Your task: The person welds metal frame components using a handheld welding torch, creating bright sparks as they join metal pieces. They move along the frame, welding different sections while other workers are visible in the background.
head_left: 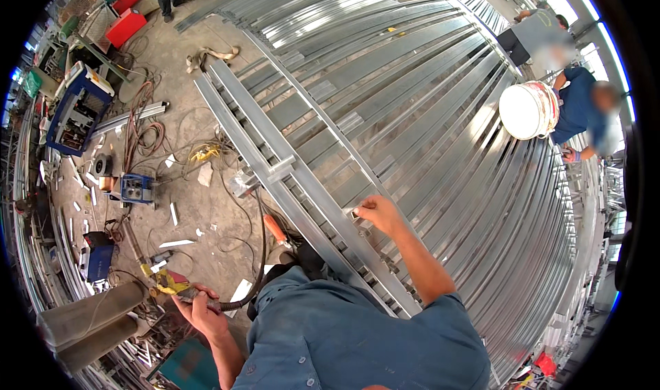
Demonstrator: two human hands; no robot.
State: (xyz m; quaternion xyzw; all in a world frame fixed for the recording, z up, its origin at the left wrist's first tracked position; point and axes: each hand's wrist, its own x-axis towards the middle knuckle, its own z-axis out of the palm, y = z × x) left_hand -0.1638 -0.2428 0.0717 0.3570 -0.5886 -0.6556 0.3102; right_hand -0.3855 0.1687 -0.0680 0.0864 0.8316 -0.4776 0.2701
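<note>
My left hand (203, 314) is out to the left, wrapped round the handle of a welding torch (218, 306) with a thick black cable running off it. Yellow wrapping (165, 280) lies just past my fingers, at the torch's front end. My right hand (380, 214) is over the metal frame (323, 190), thumb and fingers pinched together. Between the fingertips is something small and pale, too small to name. Long silver rails make up the frame, with a short crosspiece (280, 169) on its near rails.
Rows of metal strips (440, 122) fill the right side. A white bucket (528, 110) is beside a person in dark blue; another person stands behind. Cables (144, 128), an orange-handled tool (275, 228), blue machines (137, 188) and gas cylinders (89, 314) are on the left.
</note>
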